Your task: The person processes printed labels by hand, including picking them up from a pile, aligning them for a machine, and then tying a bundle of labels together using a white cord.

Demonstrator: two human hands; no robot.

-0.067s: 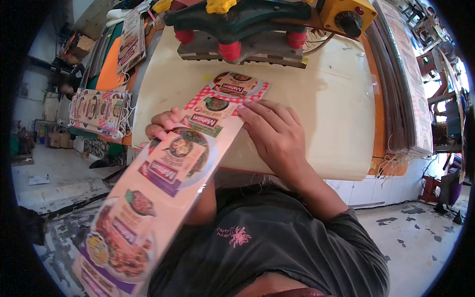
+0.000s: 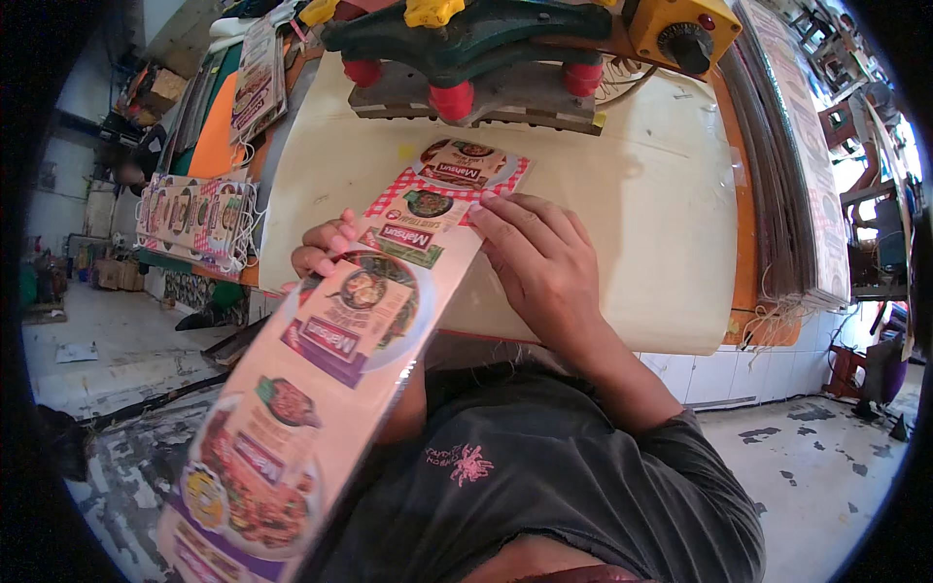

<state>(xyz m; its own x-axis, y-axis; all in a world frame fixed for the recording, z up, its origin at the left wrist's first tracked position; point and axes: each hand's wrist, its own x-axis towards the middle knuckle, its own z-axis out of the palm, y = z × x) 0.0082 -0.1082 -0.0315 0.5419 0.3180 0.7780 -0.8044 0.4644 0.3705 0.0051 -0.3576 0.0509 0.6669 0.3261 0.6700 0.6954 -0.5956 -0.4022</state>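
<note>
One long printed strip [image 2: 326,381] lies only partly on the cream worktop [image 2: 646,243], its near end overhanging; the left hand [image 2: 328,245] clamps its left edge, the right hand [image 2: 546,257] touches its right, any pinch hidden; its far end stops short of the green machine [image 2: 466,44].

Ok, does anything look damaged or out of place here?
Yes: dark patches mark the floor at right, as if its surface has worn away, and loose strings straggle near the right-hand stack. The printed strip shows no obvious tear.
</note>
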